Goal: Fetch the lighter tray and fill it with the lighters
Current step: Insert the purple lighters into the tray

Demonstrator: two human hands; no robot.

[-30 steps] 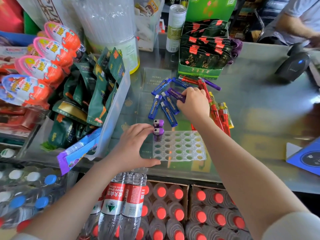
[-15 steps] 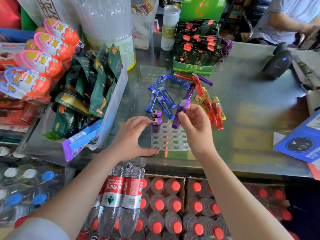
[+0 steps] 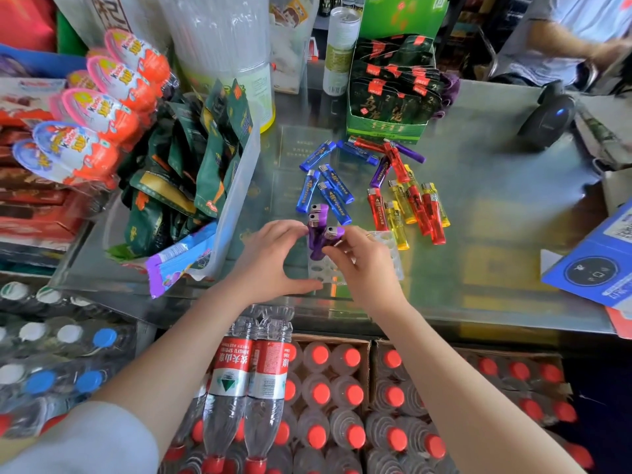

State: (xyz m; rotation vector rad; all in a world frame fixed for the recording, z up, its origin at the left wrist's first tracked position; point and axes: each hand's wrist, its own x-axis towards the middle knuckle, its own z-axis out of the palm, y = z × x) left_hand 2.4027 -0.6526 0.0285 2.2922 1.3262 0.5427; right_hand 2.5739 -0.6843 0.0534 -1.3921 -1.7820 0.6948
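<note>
A clear plastic lighter tray (image 3: 390, 249) with rows of holes lies on the glass counter (image 3: 496, 234) near its front edge. Two purple lighters (image 3: 318, 215) stand upright in its far left corner. My right hand (image 3: 362, 265) holds a third purple lighter (image 3: 323, 246) upright over the tray beside them. My left hand (image 3: 270, 258) rests against the tray's left edge, fingertips touching the standing lighters. Loose blue lighters (image 3: 328, 186), red and yellow lighters (image 3: 413, 206) and more purple ones (image 3: 381, 171) lie on the counter behind the tray.
A clear bin of green snack packets (image 3: 219, 155) stands left of the tray. A green carton of dark sachets (image 3: 393, 94) sits behind the lighters. A black scanner (image 3: 547, 118) and a blue box (image 3: 595, 265) are at right. Another person (image 3: 574, 32) sits beyond. Bottled water (image 3: 253, 388) is stacked below.
My right hand picked a purple lighter from the loose pile and brought it back and down to the tray, next to the two standing ones. My left hand stayed at the tray.
</note>
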